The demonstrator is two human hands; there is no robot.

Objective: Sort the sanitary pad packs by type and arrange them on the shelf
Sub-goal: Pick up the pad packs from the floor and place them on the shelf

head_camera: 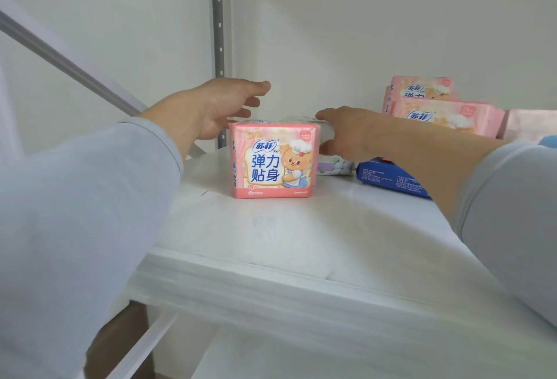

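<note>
1. Fingers (pixel 253 98) of the left hand (pixel 220 107) are spread wide and loose, hovering just behind the upper left corner of the pink pack (pixel 272 160), gripping nothing.
2. Over on the other side, the right hand (pixel 346 134) reaches in low, its fingers stretched out flat against a white pack (pixel 304 121) standing right behind the pink one; whether they actually clasp it, I cannot tell.
3. Front and centre, that pink pack stands upright on the white shelf (pixel 271 243), and the print is clear: the "Sofy" logo in a blue oval, big blue Chinese characters, a cartoon bear in a chef's hat, "10" at the lower left corner.
4. Under the right wrist lies a floral pack (pixel 334 166), white with lilac flowers, flat on the shelf.
5. Beside it, a blue pack (pixel 388 179) lies flat with fine white print, too small to read.
6. Further back at the right, more pink packs (pixel 437 107) are stacked, the same blue logo showing.
7. A grey perforated upright (pixel 218 32) rises behind the left hand.
</note>
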